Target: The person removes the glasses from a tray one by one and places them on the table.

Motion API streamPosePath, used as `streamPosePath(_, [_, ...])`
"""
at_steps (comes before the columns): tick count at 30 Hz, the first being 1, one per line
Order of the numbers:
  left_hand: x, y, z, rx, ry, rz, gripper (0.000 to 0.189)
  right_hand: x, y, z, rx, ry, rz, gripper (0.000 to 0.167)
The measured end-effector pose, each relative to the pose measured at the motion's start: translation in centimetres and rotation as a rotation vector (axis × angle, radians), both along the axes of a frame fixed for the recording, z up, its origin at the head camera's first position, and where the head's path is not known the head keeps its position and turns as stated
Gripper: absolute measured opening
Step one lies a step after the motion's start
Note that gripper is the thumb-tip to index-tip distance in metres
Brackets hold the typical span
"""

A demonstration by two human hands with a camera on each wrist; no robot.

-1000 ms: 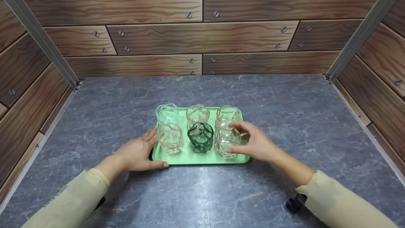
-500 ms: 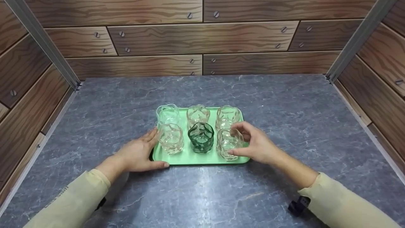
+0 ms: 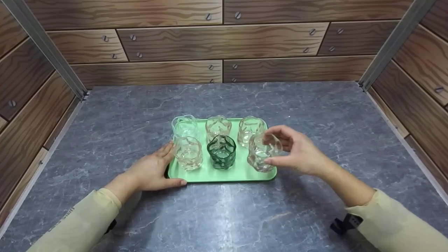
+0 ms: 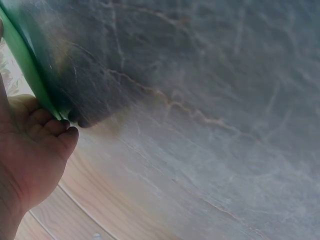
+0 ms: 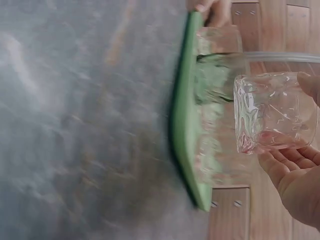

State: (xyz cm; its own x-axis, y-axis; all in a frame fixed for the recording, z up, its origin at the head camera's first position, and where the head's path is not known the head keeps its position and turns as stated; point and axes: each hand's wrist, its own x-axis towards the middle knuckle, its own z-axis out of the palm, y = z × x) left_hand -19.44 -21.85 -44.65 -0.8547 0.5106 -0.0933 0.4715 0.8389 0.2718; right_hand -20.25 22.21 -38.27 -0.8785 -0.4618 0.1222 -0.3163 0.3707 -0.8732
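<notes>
My right hand (image 3: 299,150) holds a clear wavy-sided drinking glass (image 5: 275,112) between thumb and fingers. In the right wrist view the glass is raised off the green tray (image 3: 213,176), over its front right part. My left hand (image 3: 150,169) grips the tray's front left corner, thumb along the front edge and fingers along the left side. In the left wrist view its fingers curl at the tray's edge. On the tray stand a dark green glass (image 3: 222,152) in the front middle, a clear glass (image 3: 188,154) at front left, and a row of lighter glasses (image 3: 218,127) behind.
The tray lies on a grey marbled tabletop (image 3: 224,217). Wood-patterned panels (image 3: 224,42) close off the back and sides, with grey metal posts (image 3: 388,45) at the far corners. The other glasses stand close to the held one.
My right hand has lifted the clear glass from the tray's front right spot and moved it up and rightward. The left hand, tray and other glasses have stayed in place.
</notes>
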Motion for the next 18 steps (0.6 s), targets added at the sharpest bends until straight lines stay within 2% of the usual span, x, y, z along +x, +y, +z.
streamPosePath(7, [0.0,-0.1,0.0,0.005,0.002,0.004,0.124,-0.8,2.2,2.9,-0.022,0.074,-0.019,0.068])
streamPosePath(11, [0.0,0.0,0.1,0.008,0.002,0.006,0.124,-1.5,3.4,4.3,-0.035,0.122,-0.062,0.066])
streamPosePath(18, [0.1,0.0,0.1,0.011,-0.001,0.008,0.123,-3.4,5.0,5.7,-0.096,0.126,-0.134,0.063])
